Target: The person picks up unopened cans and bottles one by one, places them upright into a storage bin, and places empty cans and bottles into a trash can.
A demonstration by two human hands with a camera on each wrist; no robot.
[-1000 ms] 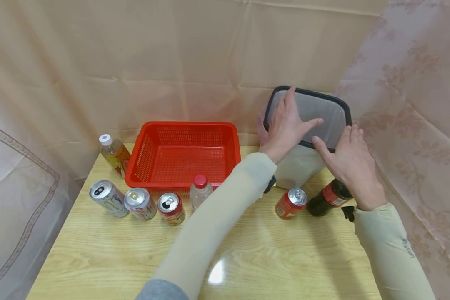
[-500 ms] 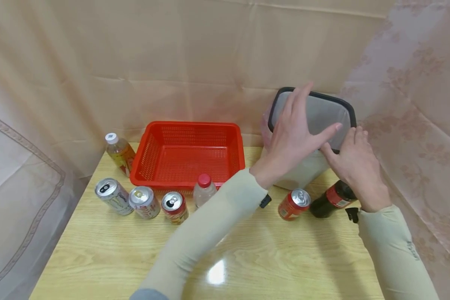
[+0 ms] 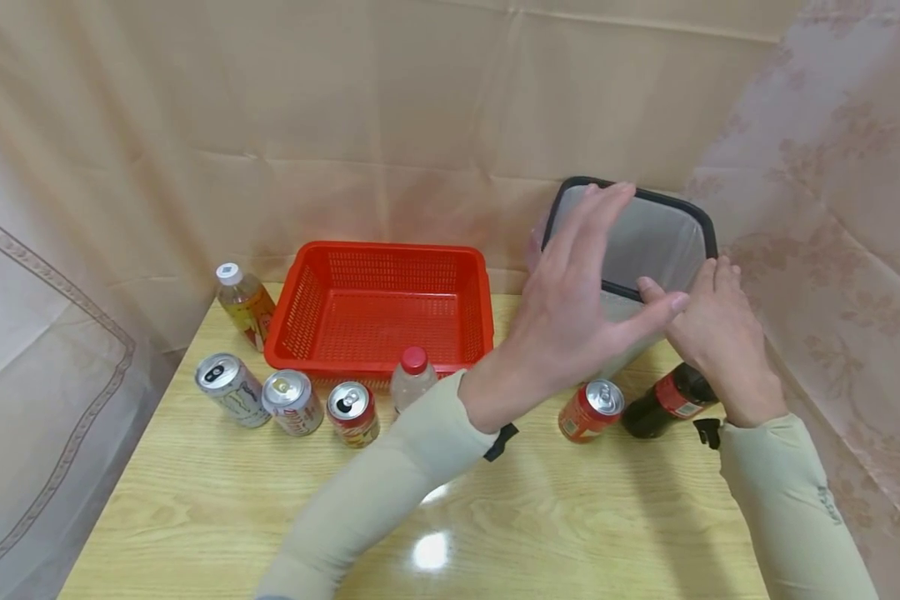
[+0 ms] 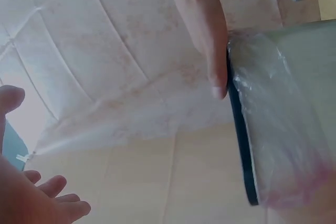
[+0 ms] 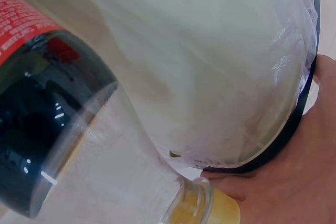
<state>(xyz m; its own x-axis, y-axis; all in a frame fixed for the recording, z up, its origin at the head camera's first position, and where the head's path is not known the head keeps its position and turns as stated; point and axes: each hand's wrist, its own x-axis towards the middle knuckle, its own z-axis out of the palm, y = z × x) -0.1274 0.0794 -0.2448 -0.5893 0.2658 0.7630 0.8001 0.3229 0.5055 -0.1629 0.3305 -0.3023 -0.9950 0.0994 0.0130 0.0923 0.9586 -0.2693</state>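
Note:
My left hand [image 3: 562,317] hovers in front of the bin with fingers spread and nothing held; in the left wrist view its fingers [image 4: 55,184] stand apart from the bin. My right hand [image 3: 720,337] rests on the near right corner of the bin's black rim, with fingers extended along it. The bin [image 3: 648,237] is pale inside, with a clear plastic liner [image 4: 278,108] folded over its edge. A dark cola bottle [image 3: 671,404] with red label leans below my right hand, which hides its neck; the right wrist view shows its yellow cap [image 5: 223,208].
A red plastic basket [image 3: 382,367] sits at the back. In front stand several cans, including a silver can [image 3: 240,400], and a clear bottle with red cap [image 3: 414,362]. A tea bottle [image 3: 247,312] is at left. One red can [image 3: 583,417] stands before the bin.
My left hand has moved off the bin's left rim and come nearer, down and slightly left. My right hand stays at the right corner. The view has shifted slightly.

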